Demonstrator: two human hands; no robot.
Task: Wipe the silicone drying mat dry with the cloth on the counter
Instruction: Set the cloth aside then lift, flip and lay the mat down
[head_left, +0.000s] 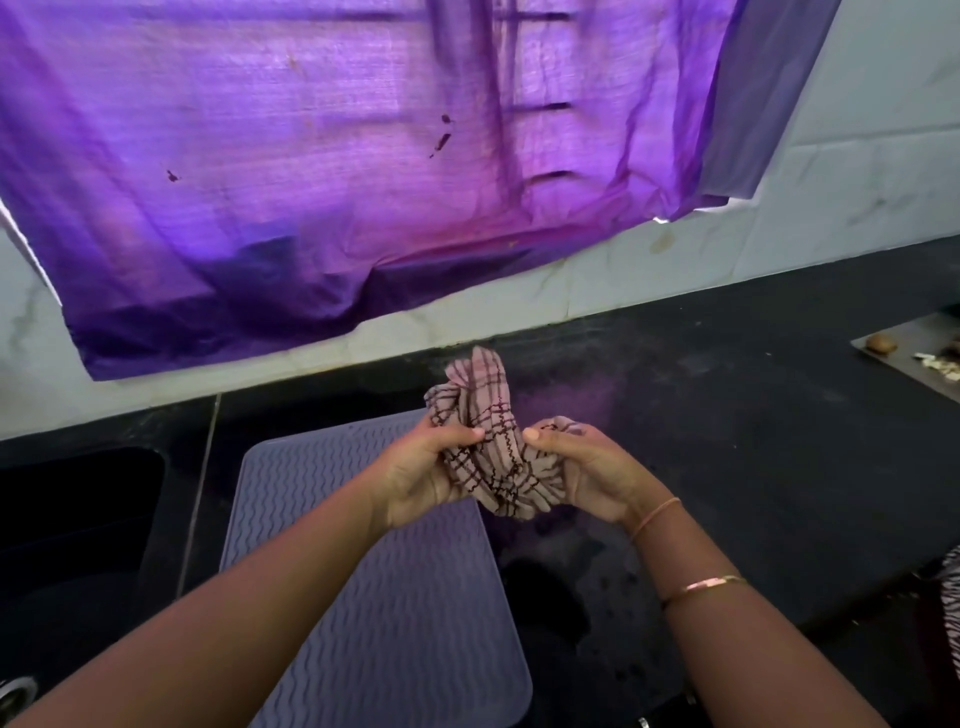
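- A dark sink (78, 519) is set into the counter at the far left. The rim of a metal drain (15, 693) shows at the bottom corner.
- A purple curtain (311, 182) hangs over the tiled wall (857, 156) behind the counter. It covers most of the upper view and has a few dark spots on it.
- The grey drying mat (374, 597) lies flat on the counter just right of the sink. It has wavy ridges and rounded corners, and the left forearm crosses above it.
- The left hand (421, 478) grasps the left side of the cloth. The thumb lies over the top of the fabric and the fingers are curled underneath.
- The cloth (493, 457) is pale with dark checked lines. It is bunched up between the two hands, lifted off the counter above the mat's far right corner. One end sticks up away from the person.
- The right hand (587, 478) clasps the right side of the cloth, with the thumb pressed on the fabric and the fingers wrapped round it.
- A thin band (655, 514) sits on the right wrist, and a gold bangle (701, 584) sits further down the forearm.
- The black counter (753, 441) runs off to the right. Wet patches (550, 597) and drops lie on it just right of the mat.
- A flat tray (883, 353) lies at the far right edge with small bits of food on it, too small to identify.
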